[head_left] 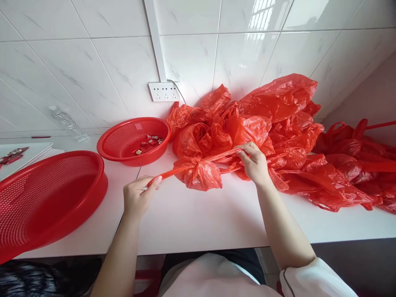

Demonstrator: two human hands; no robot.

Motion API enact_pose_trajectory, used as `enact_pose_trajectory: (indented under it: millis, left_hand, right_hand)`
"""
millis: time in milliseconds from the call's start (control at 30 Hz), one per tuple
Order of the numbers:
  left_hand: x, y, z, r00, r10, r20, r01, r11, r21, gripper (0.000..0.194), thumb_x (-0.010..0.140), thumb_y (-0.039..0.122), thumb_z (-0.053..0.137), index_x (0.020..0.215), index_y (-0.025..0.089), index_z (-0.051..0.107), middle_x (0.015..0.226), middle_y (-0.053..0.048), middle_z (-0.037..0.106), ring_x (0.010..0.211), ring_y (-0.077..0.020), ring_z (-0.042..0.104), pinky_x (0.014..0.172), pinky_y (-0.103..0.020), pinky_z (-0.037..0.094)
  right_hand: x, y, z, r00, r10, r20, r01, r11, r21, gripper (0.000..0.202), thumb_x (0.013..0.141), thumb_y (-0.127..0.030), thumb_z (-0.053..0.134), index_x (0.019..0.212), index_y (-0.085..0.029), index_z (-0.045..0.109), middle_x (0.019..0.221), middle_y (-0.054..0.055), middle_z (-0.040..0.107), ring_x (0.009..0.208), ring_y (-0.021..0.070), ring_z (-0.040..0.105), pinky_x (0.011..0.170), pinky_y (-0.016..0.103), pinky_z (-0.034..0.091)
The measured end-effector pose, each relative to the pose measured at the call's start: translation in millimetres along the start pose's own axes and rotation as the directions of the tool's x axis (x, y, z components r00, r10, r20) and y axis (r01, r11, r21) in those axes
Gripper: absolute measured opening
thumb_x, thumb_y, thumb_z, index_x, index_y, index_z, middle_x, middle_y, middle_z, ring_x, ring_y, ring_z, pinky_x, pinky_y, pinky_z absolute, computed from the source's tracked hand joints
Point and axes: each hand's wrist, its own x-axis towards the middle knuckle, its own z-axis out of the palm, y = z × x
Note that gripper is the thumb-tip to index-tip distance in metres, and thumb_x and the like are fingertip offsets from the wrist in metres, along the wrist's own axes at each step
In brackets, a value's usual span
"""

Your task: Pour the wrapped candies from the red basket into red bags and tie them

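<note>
A small red plastic bag [202, 175], knotted at its neck and bulging below, rests on the white table between my hands. Its two handles are stretched out sideways in opposite directions. My left hand [139, 192] is closed on the end of one handle. The other handle is pinched between the thumb and fingers of my right hand [253, 161]. What is inside the bag cannot be made out. Right behind it lies a heap of crumpled red plastic bags [278, 119], close to my right hand.
A red plastic basket [134, 140] with several small wrapped pieces [148, 142] stands back left. Nearer on the left is a larger red basket [99, 185]. A clear bottle [68, 123] lies by the tiled wall. More red bags [349, 161] spread rightward. A power strip [163, 91] hangs behind.
</note>
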Motion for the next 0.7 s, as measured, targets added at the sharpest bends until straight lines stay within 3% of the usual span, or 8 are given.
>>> enact_pose_trajectory:
  millis: [100, 200, 333, 400, 500, 533, 633, 700]
  left_hand:
    - [-2.1, -10.8, -4.3, 0.995, -0.054, 0.085, 0.061, 0.995, -0.080, 0.026, 0.088, 0.038, 0.062, 0.074, 0.019, 0.073, 0.074, -0.002, 0.071, 0.074, -0.0167, 0.067, 0.072, -0.027, 0.052]
    - [2.7, -26.1, -4.4, 0.931, 0.008, 0.365, 0.083, 0.969, -0.234, 0.032, 0.091, 0.046, 0.056, 0.096, 0.020, 0.073, 0.104, -0.008, 0.072, 0.097, -0.0223, 0.067, 0.085, -0.033, 0.053]
    - [11.9, -45.9, 12.6, 0.747, 0.160, 0.645, 0.022, 0.964, -0.264, 0.097, 0.069, 0.055, 0.077, 0.151, 0.030, 0.033, 0.155, -0.013, 0.036, 0.139, -0.0319, 0.040, 0.107, -0.045, 0.044]
    - [16.1, -48.9, 30.3, 0.740, 0.168, 0.651, -0.093, 0.984, -0.149, 0.112, 0.062, 0.050, 0.084, 0.154, 0.032, 0.022, 0.159, -0.011, 0.028, 0.145, -0.0338, 0.029, 0.111, -0.049, 0.040]
    - [21.0, -40.4, 59.1, 0.787, 0.232, 0.571, -0.231, 0.970, -0.076, 0.090, 0.067, 0.042, 0.081, 0.146, 0.031, 0.040, 0.148, -0.011, 0.047, 0.135, -0.0344, 0.044, 0.103, -0.047, 0.047]
    - [21.6, -34.7, 66.6, 0.791, 0.238, 0.564, -0.226, 0.970, -0.093, 0.074, 0.071, 0.040, 0.077, 0.139, 0.030, 0.049, 0.137, -0.010, 0.057, 0.125, -0.0324, 0.054, 0.096, -0.044, 0.052]
    - [18.7, -13.8, 78.7, 0.782, 0.127, 0.610, -0.028, 0.985, -0.169, 0.026, 0.082, 0.040, 0.065, 0.104, 0.026, 0.068, 0.098, -0.005, 0.069, 0.090, -0.0235, 0.067, 0.072, -0.033, 0.057]
    - [13.8, -1.3, 80.3, 0.773, 0.019, 0.634, 0.122, 0.977, -0.177, 0.018, 0.084, 0.039, 0.061, 0.082, 0.021, 0.066, 0.084, -0.004, 0.065, 0.075, -0.0201, 0.065, 0.061, -0.030, 0.054]
  right_hand:
    - [-6.8, 8.1, 4.1, 0.994, 0.111, -0.001, -0.111, 0.992, 0.059, 0.023, 0.092, -0.035, 0.054, 0.093, -0.020, 0.071, 0.091, 0.004, 0.062, 0.090, 0.0199, 0.059, 0.086, 0.035, 0.046]
    - [-17.5, 2.1, 8.5, 0.992, 0.087, 0.096, -0.096, 0.990, 0.099, 0.023, 0.093, -0.030, 0.050, 0.099, -0.020, 0.070, 0.102, 0.006, 0.065, 0.100, 0.0217, 0.061, 0.094, 0.038, 0.045]
    - [-35.7, -23.4, 21.3, 0.982, -0.147, 0.116, 0.140, 0.988, 0.065, 0.028, 0.097, -0.031, 0.042, 0.108, -0.025, 0.068, 0.114, 0.007, 0.066, 0.113, 0.0241, 0.058, 0.111, 0.047, 0.032]
    - [-45.8, -33.8, 36.1, 0.948, -0.198, 0.250, 0.204, 0.979, 0.000, 0.033, 0.093, -0.039, 0.053, 0.122, -0.025, 0.062, 0.123, 0.009, 0.064, 0.119, 0.0269, 0.055, 0.115, 0.050, 0.025]
    - [-59.0, -34.3, 63.1, 0.889, -0.088, 0.449, 0.148, 0.984, -0.100, 0.077, 0.076, -0.052, 0.072, 0.141, -0.021, 0.045, 0.135, 0.015, 0.058, 0.121, 0.0319, 0.054, 0.105, 0.047, 0.038]
    - [-62.3, -30.7, 70.8, 0.873, -0.046, 0.486, 0.125, 0.984, -0.130, 0.078, 0.074, -0.051, 0.074, 0.140, -0.020, 0.045, 0.130, 0.015, 0.061, 0.116, 0.0312, 0.057, 0.098, 0.044, 0.043]
    - [-68.4, -17.4, 84.5, 0.840, 0.002, 0.542, 0.140, 0.965, -0.221, 0.036, 0.078, -0.031, 0.070, 0.112, -0.020, 0.064, 0.099, 0.009, 0.071, 0.090, 0.0236, 0.063, 0.083, 0.035, 0.044]
    - [-69.6, -11.1, 87.6, 0.834, -0.006, 0.552, 0.186, 0.945, -0.270, 0.012, 0.076, -0.019, 0.066, 0.088, -0.019, 0.066, 0.084, 0.006, 0.070, 0.081, 0.0205, 0.061, 0.078, 0.032, 0.041]
